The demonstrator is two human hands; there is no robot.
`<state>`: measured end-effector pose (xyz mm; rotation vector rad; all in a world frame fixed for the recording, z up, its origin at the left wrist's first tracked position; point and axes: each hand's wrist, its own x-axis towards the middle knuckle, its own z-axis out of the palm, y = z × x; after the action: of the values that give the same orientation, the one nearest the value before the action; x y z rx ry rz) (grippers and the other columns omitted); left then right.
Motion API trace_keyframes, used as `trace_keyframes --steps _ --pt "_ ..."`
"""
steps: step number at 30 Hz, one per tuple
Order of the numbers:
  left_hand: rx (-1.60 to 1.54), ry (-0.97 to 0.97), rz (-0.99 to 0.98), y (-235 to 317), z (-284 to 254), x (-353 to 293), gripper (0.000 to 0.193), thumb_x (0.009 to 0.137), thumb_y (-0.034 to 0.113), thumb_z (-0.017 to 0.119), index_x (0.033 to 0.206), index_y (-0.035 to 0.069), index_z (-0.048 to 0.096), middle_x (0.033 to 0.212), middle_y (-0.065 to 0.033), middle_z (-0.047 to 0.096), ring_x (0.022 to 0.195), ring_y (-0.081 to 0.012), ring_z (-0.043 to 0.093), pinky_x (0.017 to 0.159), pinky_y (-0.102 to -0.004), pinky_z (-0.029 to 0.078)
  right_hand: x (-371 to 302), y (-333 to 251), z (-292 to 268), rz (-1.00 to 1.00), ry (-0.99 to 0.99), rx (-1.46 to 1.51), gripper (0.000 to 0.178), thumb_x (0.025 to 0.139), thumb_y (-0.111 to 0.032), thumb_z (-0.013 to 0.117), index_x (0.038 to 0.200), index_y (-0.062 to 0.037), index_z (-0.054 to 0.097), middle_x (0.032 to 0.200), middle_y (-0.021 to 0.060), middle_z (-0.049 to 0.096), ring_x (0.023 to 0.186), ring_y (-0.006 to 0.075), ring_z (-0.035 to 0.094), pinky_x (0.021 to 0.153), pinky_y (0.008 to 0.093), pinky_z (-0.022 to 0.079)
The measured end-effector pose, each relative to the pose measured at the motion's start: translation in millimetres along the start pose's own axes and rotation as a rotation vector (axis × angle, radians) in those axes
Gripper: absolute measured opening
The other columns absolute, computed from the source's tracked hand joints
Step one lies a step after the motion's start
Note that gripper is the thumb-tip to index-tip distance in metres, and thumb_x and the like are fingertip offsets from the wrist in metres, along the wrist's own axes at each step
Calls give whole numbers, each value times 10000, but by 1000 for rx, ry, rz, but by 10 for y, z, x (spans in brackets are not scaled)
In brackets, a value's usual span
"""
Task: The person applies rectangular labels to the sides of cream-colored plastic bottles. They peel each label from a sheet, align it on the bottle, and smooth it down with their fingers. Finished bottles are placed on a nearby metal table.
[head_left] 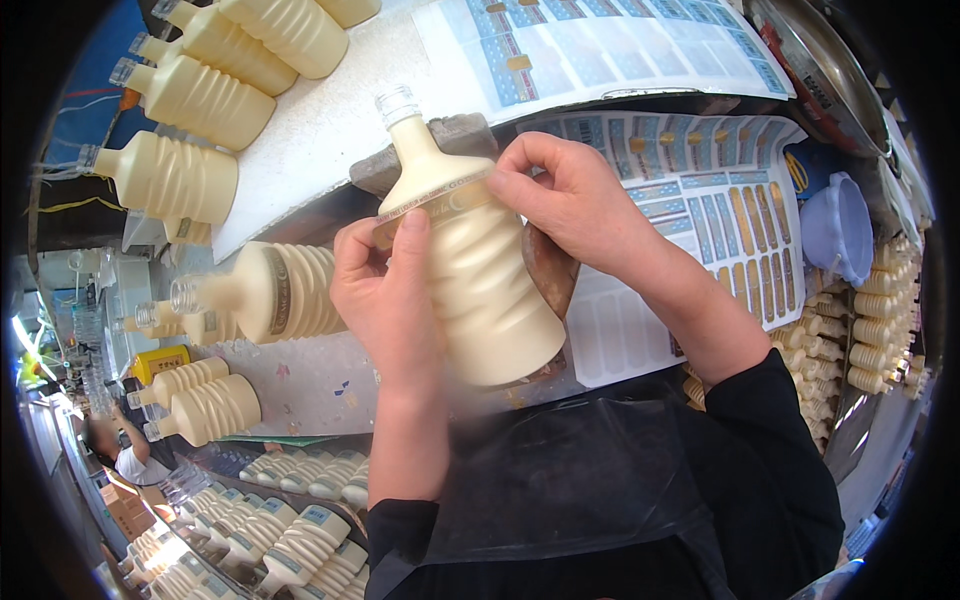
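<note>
Thumbs and forefingers pinch a narrow band label (pixel 446 191), the left hand (pixel 388 275) at one end, the right hand (pixel 560 190) at the other. It spans the shoulder of a cream ribbed bottle (pixel 490 300), neck pointing away. A banded bottle (pixel 300 291) lies left; a sticker sheet (pixel 715 215), right.

Clear white light falls across the worktop (pixel 310 135), paling the label sheet (pixel 610 60) at its upper end. Over at the far left I get hard glare where light strips (pixel 22 332) burn out, with another hot spot among the lower-left bottles (pixel 300 540). The black apron (pixel 580 490) sits in shade. The left hand (pixel 385 275) and right hand (pixel 565 190) look sharp; haze smears the held bottle (pixel 480 290) at its base. Shapes bow toward the round, blackened rim.
</note>
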<state>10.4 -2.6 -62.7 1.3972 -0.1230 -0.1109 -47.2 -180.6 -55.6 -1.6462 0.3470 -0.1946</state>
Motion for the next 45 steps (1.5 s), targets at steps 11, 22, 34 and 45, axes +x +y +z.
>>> trace_keyframes --steps 11,22,34,45 --pt "6 9 -15 1 4 3 101 935 24 754 942 9 655 951 27 576 817 -45 520 766 -218 456 -2 5 18 -28 33 -19 224 916 -210 720 905 12 691 802 63 698 705 127 639 665 310 525" --pt "-28 -4 -14 -5 -17 3 88 937 2 746 974 -7 667 979 13 593 865 -56 541 809 -225 464 -16 -14 39 -46 65 -45 218 900 -198 733 880 15 687 823 83 686 689 157 626 657 324 514" --pt "-70 -14 -23 -4 -19 -3 80 950 -1 730 985 -2 658 981 -13 649 883 -65 589 827 -235 497 -34 29 64 -167 92 -114 173 972 -148 698 895 2 660 815 -14 629 698 26 552 611 215 460" --pt "-95 -14 3 -24 -16 1 59 970 36 709 981 8 658 958 -64 700 850 -107 658 801 -254 550 47 227 7 -18 -18 151 160 1017 -195 666 1044 -46 613 933 -3 632 873 36 576 768 230 485"
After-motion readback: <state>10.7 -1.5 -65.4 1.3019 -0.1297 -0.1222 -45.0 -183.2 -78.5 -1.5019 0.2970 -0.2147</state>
